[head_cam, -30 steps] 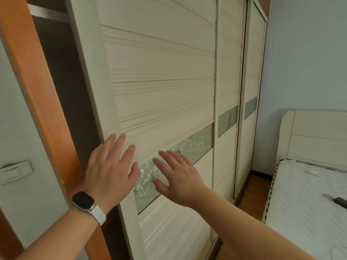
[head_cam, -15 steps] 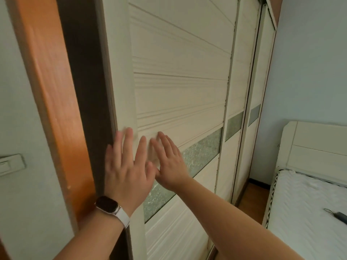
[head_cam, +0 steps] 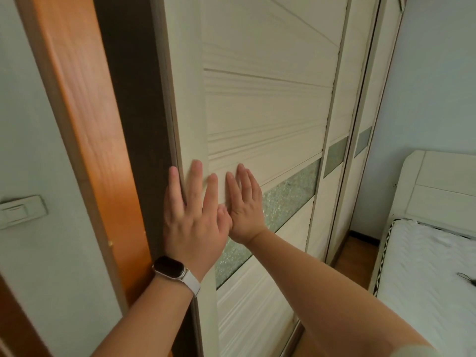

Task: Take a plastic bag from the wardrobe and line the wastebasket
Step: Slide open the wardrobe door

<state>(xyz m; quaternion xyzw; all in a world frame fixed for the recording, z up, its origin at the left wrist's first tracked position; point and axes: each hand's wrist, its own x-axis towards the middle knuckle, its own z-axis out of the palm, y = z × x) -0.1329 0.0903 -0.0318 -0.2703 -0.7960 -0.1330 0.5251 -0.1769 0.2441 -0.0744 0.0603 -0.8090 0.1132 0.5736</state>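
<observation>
Pale blue walls (head_cam: 435, 73) close a small bedroom, and a long wardrobe (head_cam: 342, 104) with cream sliding doors fills the middle of the view. On the right stands a bed (head_cam: 432, 279) with a white mattress and a cream headboard, and a small dark object with a cord (head_cam: 466, 279) lies on the mattress near the right edge. At the far left an orange wooden frame (head_cam: 85, 124) runs up beside the wall, where a white switch (head_cam: 22, 211) is mounted. Between this frame and the nearest sliding door (head_cam: 265, 112) there is a narrow dark gap (head_cam: 134, 99), so this door is a little open, but nothing inside can be seen. The door has ribbed horizontal panels and a band of speckled greenish glass (head_cam: 291, 199) across it. Both hands are open and flat on the door, fingers stretched, grasping nothing. The left hand (head_cam: 193, 220) lies on the left edge of the door, with one finger over the edge toward the gap, and a dark watch (head_cam: 170, 267) with a white strap sits on its wrist. The right hand (head_cam: 244, 204) presses on the panel just beside it, its thumb touching the left hand, partly over the glass band. The plastic bag and the wastebasket are not visible from this view.
</observation>
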